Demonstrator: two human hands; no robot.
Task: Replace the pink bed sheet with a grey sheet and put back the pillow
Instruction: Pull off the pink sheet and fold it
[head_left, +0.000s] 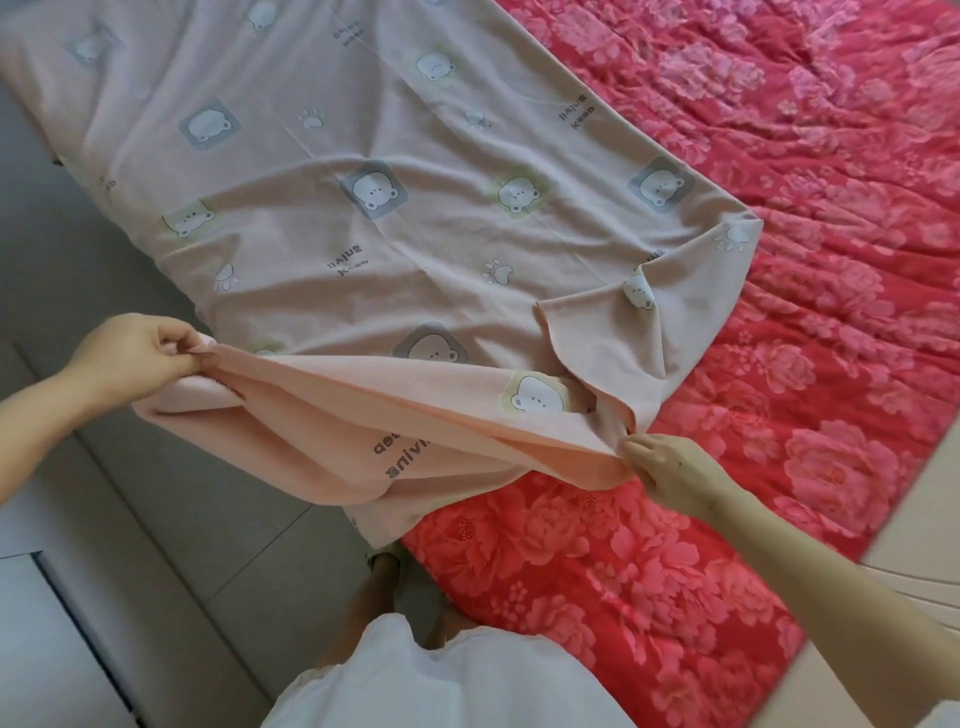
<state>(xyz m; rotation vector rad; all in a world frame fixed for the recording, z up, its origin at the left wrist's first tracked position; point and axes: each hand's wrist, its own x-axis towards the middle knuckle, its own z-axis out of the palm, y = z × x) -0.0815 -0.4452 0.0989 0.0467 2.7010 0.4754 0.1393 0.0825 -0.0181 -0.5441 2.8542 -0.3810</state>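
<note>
Midway through stripping the bed, a person lifts the near end of the pink bed sheet (363, 234), which lies over the bed's left side. The left hand (130, 358) pinches one end of the raised fold and the right hand (670, 467) is clamped on the other, above the red floral quilt (779, 312). Done well, both grips would probably hold level, with the cloth taut as it is drawn off. Among the bears and paw prints, upside down, is printed "Keep" and a word ending "iving".
</note>
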